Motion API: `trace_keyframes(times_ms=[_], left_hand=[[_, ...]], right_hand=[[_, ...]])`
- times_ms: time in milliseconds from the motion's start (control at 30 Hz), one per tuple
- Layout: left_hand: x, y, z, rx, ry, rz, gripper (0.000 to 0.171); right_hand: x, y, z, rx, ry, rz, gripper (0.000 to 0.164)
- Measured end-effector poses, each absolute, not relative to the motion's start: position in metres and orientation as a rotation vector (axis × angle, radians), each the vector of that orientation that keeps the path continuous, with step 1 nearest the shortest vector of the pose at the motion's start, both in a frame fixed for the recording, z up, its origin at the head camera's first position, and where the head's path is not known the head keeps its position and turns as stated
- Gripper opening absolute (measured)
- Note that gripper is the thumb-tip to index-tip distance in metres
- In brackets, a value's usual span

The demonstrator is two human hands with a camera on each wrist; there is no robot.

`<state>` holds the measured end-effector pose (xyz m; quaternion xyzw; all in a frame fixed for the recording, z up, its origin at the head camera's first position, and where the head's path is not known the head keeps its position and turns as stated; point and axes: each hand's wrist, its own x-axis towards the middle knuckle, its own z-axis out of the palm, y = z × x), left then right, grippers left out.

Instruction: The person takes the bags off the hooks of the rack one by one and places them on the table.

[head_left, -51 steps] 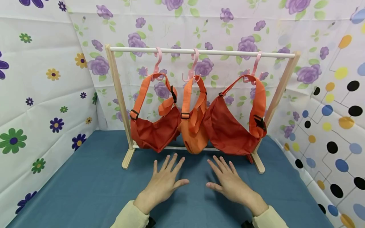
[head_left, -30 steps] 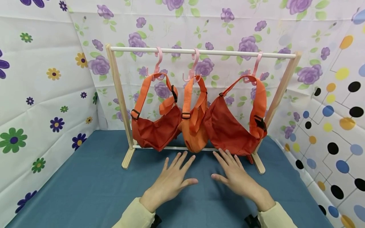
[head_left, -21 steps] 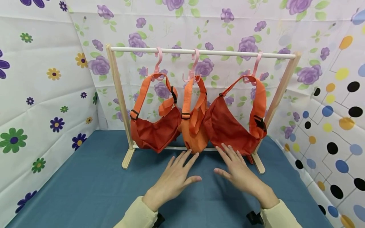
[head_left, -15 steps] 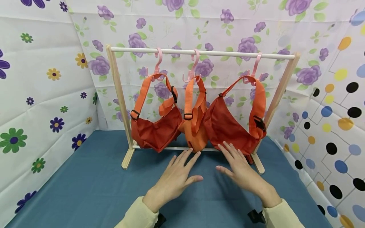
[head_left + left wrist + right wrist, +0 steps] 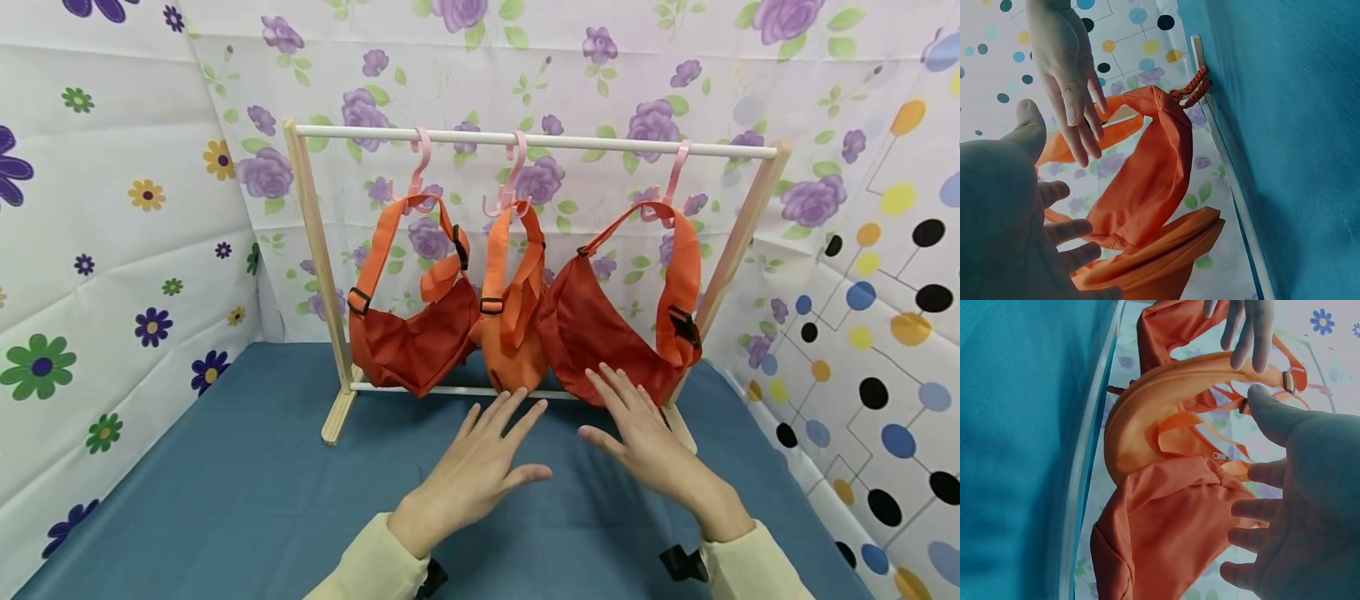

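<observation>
Three sling bags hang from pink hooks on a small rack: a red bag (image 5: 412, 346) at left, an orange bag (image 5: 513, 346) in the middle, a larger red bag (image 5: 600, 333) at right. My left hand (image 5: 476, 471) is held palm down with fingers spread, its fingertips overlapping the bottom of the orange bag in the head view. The right hand (image 5: 648, 437), also spread, has its fingertips over the lower part of the right red bag. Both palms hold nothing. The left wrist view shows the right hand (image 5: 1069, 81) beside a red bag (image 5: 1154, 169).
The rack has a white top rod (image 5: 600, 143) and pale wooden side posts (image 5: 318, 242) with feet on a blue cloth (image 5: 247, 500). Pink hooks (image 5: 513, 171) hold the straps. Patterned sheets (image 5: 112, 250) stand close behind and at both sides.
Both hands have moved forward and to the right, from short of the bags to where their fingertips overlap the middle and right bags. The bags hang almost as before.
</observation>
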<state>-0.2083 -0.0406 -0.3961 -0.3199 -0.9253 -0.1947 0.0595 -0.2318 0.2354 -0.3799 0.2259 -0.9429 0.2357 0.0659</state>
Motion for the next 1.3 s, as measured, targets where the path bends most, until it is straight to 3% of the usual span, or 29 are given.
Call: trace_keyframes(times_ms=[1300], left_hand=[[-0.241,-0.007,-0.384,-0.974,-2.597,-0.944,0.073]], right_hand=[[-0.241,0.267,-0.330,0.638,-2.714,0.940,0.078]])
